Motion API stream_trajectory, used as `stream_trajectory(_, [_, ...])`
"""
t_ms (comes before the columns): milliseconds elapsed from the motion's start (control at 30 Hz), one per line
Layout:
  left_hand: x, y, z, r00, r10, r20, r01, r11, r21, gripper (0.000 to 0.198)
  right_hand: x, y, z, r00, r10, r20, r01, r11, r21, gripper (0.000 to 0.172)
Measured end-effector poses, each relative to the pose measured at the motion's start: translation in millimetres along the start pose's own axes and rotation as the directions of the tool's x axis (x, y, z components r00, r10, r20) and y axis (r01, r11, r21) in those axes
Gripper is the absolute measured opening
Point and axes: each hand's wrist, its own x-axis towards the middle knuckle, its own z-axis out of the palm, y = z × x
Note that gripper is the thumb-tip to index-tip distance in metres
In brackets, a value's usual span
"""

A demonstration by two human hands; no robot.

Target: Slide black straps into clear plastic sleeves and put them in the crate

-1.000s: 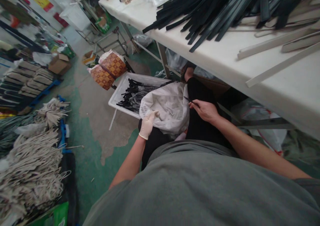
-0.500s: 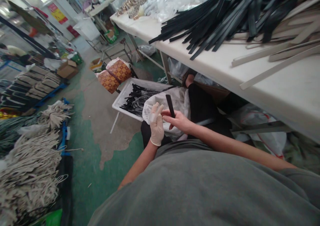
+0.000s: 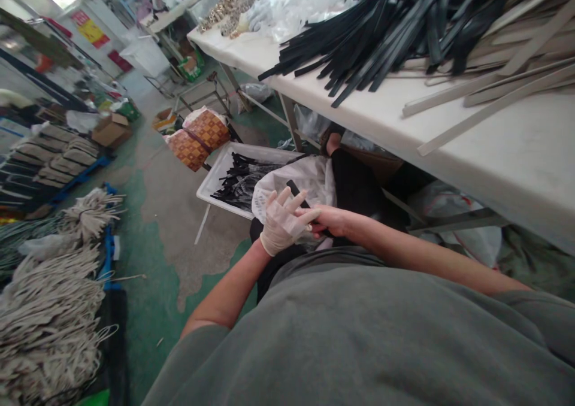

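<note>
My right hand [image 3: 330, 219], bare, is closed around a short black strap [image 3: 294, 187] whose upper end sticks up and left past the fingers. My left hand [image 3: 285, 221], in a pale thin glove, lies against the strap and the right fingertips with its fingers spread. Part of the strap is hidden behind the gloved fingers. Beneath both hands a white plastic bag [image 3: 314, 178] rests on my lap. Just beyond it stands a white tray [image 3: 207, 183] holding many black strips [image 3: 240, 178].
On the right a white table [image 3: 359, 109] carries piles of black straps [image 3: 354, 47] and beige strips [image 3: 476, 91]. A stool with a checkered cushion [image 3: 197, 139] stands past the tray. Beige cord bundles [image 3: 49, 316] lie at left, near a cardboard box [image 3: 111, 130].
My left hand has moved right and across the strap, its fingers spreading. The strap has tilted further left and is now partly covered. My right hand still grips it.
</note>
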Motion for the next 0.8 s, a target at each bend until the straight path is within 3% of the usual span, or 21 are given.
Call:
stream_trajectory(100, [-6,7,1.9,0.996,-0.007,0.086,0.013,0.998,-0.061,0.041,4,-7,-3,0.988,-0.112,-0.104,0.105,0.992,-0.066,0.024])
stream_trajectory(167, [-15,9,1.8,0.993,-0.008,0.121,0.030,0.984,-0.175,0.039,4,-18,-9,0.951,-0.241,-0.192,0.220,0.968,-0.122,0.023])
stream_trajectory(200, [-20,9,1.8,0.990,-0.049,0.134,0.080,0.969,-0.235,0.035,3,-25,-13,0.922,-0.312,-0.228,0.280,0.946,-0.163,0.024])
stream_trajectory(267, [-26,6,2.7,0.942,-0.298,0.155,0.334,0.878,-0.342,0.033,1,-37,-19,0.866,-0.426,-0.262,0.367,0.897,-0.246,0.027])
stream_trajectory(300, [-26,4,3.9,0.860,-0.479,0.175,0.505,0.757,-0.414,0.034,0,-42,-21,0.847,-0.462,-0.263,0.391,0.876,-0.282,0.028])
stream_trajectory(367, [-23,3,8.0,0.600,-0.741,0.302,0.725,0.344,-0.597,0.042,0,-47,-23,0.820,-0.510,-0.261,0.416,0.843,-0.340,0.026])
stream_trajectory(400, [-19,5,10.8,0.499,-0.766,0.405,0.738,0.130,-0.662,0.046,1,-47,-22,0.812,-0.524,-0.259,0.420,0.831,-0.364,0.025])
stream_trajectory(433, [-15,8,13.8,0.452,-0.734,0.507,0.719,-0.037,-0.694,0.047,3,-46,-21,0.808,-0.530,-0.256,0.420,0.824,-0.381,0.023])
stream_trajectory(500, [-6,18,19.9,0.450,-0.617,0.646,0.700,-0.206,-0.684,0.043,8,-44,-19,0.808,-0.531,-0.256,0.409,0.818,-0.405,0.020])
stream_trajectory(600, [1,36,26.5,0.430,-0.519,0.738,0.738,-0.268,-0.619,0.036,15,-42,-20,0.793,-0.544,-0.274,0.400,0.804,-0.440,0.017])
stream_trajectory(667, [2,45,28.5,0.396,-0.496,0.772,0.730,-0.340,-0.593,0.037,18,-44,-24,0.778,-0.557,-0.291,0.398,0.794,-0.460,0.016])
stream_trajectory(800, [-5,51,30.6,0.377,-0.508,0.775,0.593,-0.510,-0.623,0.047,20,-51,-33,0.760,-0.556,-0.336,0.370,0.795,-0.480,0.013])
